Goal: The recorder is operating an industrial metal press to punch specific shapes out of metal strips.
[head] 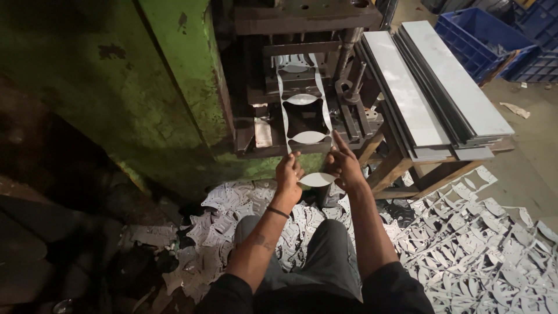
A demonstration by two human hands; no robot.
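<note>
- The left hand (289,172) is gripping the near left edge of a long, thin strip of pale sheet metal with large shapes punched out of it (306,113), fingers closed around the edge, just below the centre of the frame.
- The right hand (345,165) is gripping the near right edge of the same strip, thumb on top and fingers curled beneath.
- The strip is running away from the hands up the middle of the frame, lying across the dark steel die bed of a green-painted press machine (174,87) that is filling the upper left.
- A stack of long grey sheet-metal blanks (436,87) is resting on a rough wooden stand (401,168) at the upper right, just beside the die.
- Blue plastic crates (494,40) are sitting in the top right corner.
- Pale punched metal offcuts (476,244) are littering the floor across the lower right and around the person's knees.
- A dark band is circling the left wrist.
</note>
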